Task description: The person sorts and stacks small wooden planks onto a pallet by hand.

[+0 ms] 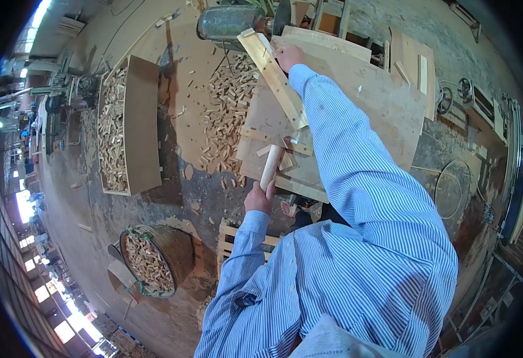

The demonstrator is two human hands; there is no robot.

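My left hand (258,198) is closed round the lower end of a pale wooden stick (270,166), which points up over the near edge of the worktable (366,98). My right hand (289,57) reaches to the far end of the table, its fingers closed on a short pale wood strip (266,45). That strip lies along a longer yellowish board (276,83) set slantwise on the tabletop. Small wooden pieces (285,158) rest by the stick, next to a crosswise wooden batten (300,147).
A green motor (228,24) and a dark round disc (282,17) stand beyond the table. Cut wood blocks (228,113) are heaped on the floor at left. A long wooden box (142,125) and a basket (184,256) hold more blocks. A slatted pallet (228,238) sits near my left arm.
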